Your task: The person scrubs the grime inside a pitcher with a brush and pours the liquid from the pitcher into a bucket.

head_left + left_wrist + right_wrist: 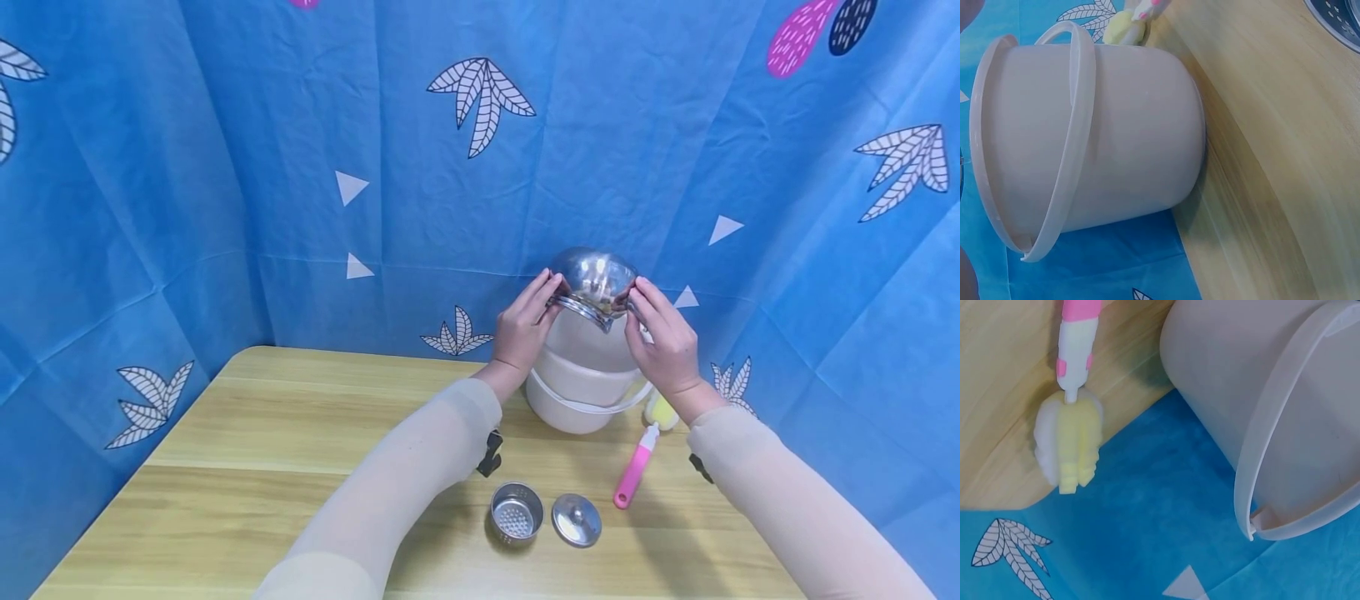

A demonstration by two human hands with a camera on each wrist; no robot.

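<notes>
Both hands hold a shiny rounded metal pot (596, 275) over a white bucket (577, 375), tipped with its rim angled down. My left hand (521, 329) grips the pot's left side, and my right hand (665, 342) grips the opposite side with fingers and thumb. The bucket's handle (1072, 156) hangs down against its outer wall in the left wrist view. Only slivers of fingers show at that view's left edge. Right of the bucket lies a brush with a pink handle (633, 475) and a yellow and white sponge head (1069, 440).
Nearer me on the wooden table (285, 442) stand a small perforated metal strainer cup (517, 512) and a round metal lid (576, 520) with a knob. A blue patterned curtain (450, 208) hangs close behind the bucket and along both sides.
</notes>
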